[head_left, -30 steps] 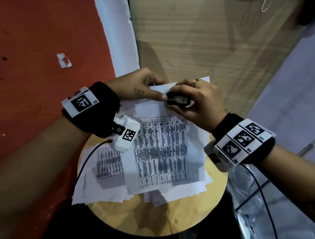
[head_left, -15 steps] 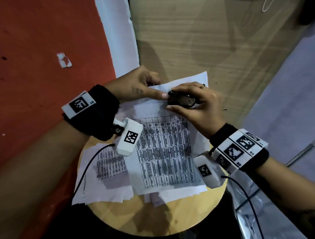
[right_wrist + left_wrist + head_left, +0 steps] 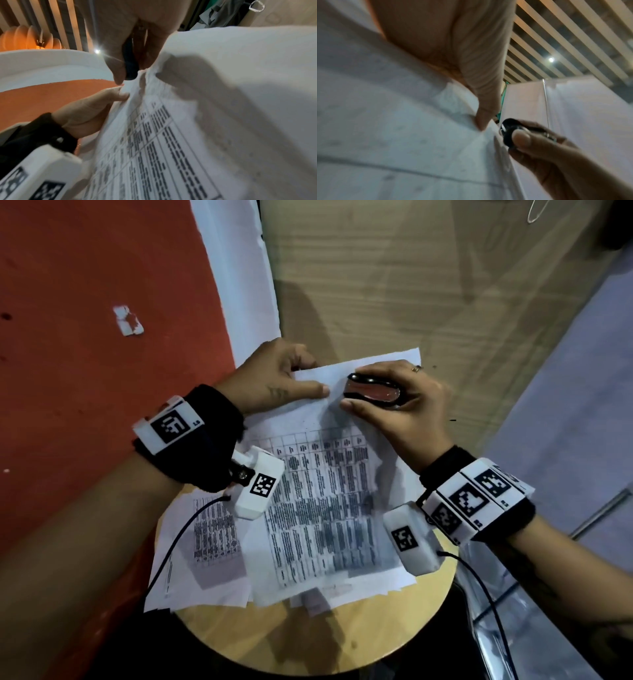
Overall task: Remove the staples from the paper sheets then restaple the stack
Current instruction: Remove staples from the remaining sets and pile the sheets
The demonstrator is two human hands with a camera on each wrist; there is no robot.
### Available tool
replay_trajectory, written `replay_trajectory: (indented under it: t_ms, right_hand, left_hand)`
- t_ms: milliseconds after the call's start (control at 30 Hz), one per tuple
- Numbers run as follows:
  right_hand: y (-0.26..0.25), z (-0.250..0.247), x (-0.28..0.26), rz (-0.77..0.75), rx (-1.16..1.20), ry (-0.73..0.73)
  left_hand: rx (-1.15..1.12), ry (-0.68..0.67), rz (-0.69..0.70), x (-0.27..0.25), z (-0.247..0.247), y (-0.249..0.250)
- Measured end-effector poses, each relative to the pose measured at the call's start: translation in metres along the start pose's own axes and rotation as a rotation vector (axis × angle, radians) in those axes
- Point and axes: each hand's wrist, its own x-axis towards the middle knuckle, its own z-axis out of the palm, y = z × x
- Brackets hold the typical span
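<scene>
Two hands are working at the far edge of a printed paper stack (image 3: pixel 322 508) that is lying on a round wooden worktop (image 3: pixel 359 635). Leftmost, loose printed sheets (image 3: pixel 205 546) are resting on the worktop, partly tucked under the stack. Next, the left hand (image 3: pixel 274 378) is pinching the stack's upper left corner, its thumb lying flat on top of the page and its fingers curling behind the lifted edge; in the left wrist view the thumb tip (image 3: pixel 485 120) is pressing the paper just beside the tool. To the right of it, the right hand (image 3: pixel 404 405) is closing its grip around a small black stapler with a reddish top (image 3: pixel 371 392), thumb along the near side and fingers wrapped over the far side. The stapler's nose is pointing left and meeting the top edge of the stack, close to the left thumb. Whether a staple is present there cannot be told, since the paper at that spot is blurred.
</scene>
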Motion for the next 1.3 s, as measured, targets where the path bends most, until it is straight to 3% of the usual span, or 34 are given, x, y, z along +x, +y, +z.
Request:
replay_trajectory:
  t_ms: [200, 500, 600, 700, 767, 1067, 1200, 1267, 1300]
  right_hand:
    - [0.022, 0.000, -0.003, 0.028, -0.185, -0.033]
    - [0.033, 0.006, 0.003, 0.185, -0.251, -0.199]
    - [0.035, 0.002, 0.008, 0.465, -0.052, -0.154]
    - [0.033, -0.001, 0.008, 0.780, 0.429, -0.226]
    - [0.034, -0.002, 0.006, 0.865, 0.592, -0.231]
    - [0.030, -0.002, -0.002, 0.858, 0.751, -0.103]
    - [0.025, 0.000, -0.010, 0.887, 0.741, -0.029]
    - [0.027, 0.000, -0.013, 0.765, 0.594, 0.062]
    - [0.029, 0.000, -0.013, 0.617, 0.435, 0.100]
  left_hand:
    - [0.237, 0.095, -0.032, -0.002, -0.003, -0.012]
    - [0.418, -0.066, -0.053, 0.004, -0.004, -0.015]
    - [0.396, -0.108, -0.053, 0.003, -0.006, -0.020]
    - [0.325, -0.127, -0.052, 0.002, -0.010, -0.023]
    - [0.301, -0.126, -0.056, 0.000, -0.012, -0.022]
    - [0.301, 0.006, -0.060, 0.011, 0.000, -0.024]
    - [0.298, 0.002, -0.065, 0.016, 0.008, -0.019]
    - [0.299, -0.005, -0.070, 0.017, 0.010, -0.018]
    - [0.295, -0.006, -0.072, 0.017, 0.009, -0.017]
